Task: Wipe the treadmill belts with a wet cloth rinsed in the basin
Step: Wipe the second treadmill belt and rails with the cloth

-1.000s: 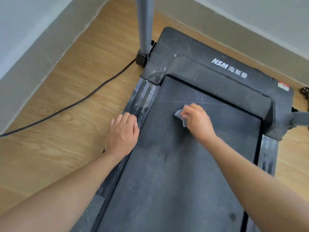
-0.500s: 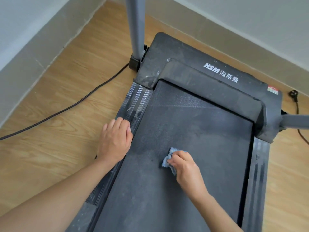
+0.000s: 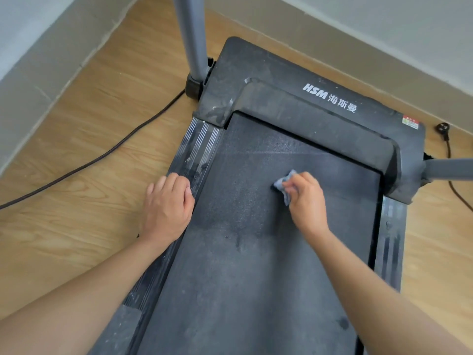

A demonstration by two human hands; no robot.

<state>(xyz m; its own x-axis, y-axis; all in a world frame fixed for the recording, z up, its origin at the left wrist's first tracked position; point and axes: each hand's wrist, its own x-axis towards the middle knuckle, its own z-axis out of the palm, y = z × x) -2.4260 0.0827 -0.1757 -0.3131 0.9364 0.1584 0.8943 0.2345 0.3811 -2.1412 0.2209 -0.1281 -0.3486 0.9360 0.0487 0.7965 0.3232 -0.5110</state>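
head view, looking down on a treadmill standing on a wood-pattern floor [image 3: 76, 226] in a room corner.

right hand [image 3: 305, 198]: fingers curled round a small, bunched blue-grey cloth [image 3: 282, 184]. the cloth pokes out past the fingertips on the hand's far-left side. it is pressed on the belt [image 3: 256, 265], in the front half, roughly mid-width, near the motor cover [image 3: 281, 80] but apart from it. whether the cloth is wet cannot be told from this view.

left hand [image 3: 166, 206]: palm down on the left side rail [image 3: 202, 147], fingers together and slightly bent, tips on the ribbed strip just beside the belt edge. it holds nothing.

belt: black, with a grey dusty film over most of it. a thin pale line crosses it ahead of the cloth, and there is a dark spot [image 3: 341, 322] near the lower right.

motor cover: black and dusty, with white lettering [image 3: 329, 97] reading "hsm" plus chinese characters and a red-and-white sticker [image 3: 410, 122] at its right corner. the right side rail [image 3: 390, 239] runs along the belt's other edge.

a grey post [image 3: 190, 34] rises at the cover's left corner. a second grey post [image 3: 448, 169] leaves the right side toward the frame edge.

a black cable [image 3: 102, 157] runs over the floor from the left post's foot to the left frame edge. a black plug [image 3: 442, 129] lies on the floor right of the cover.
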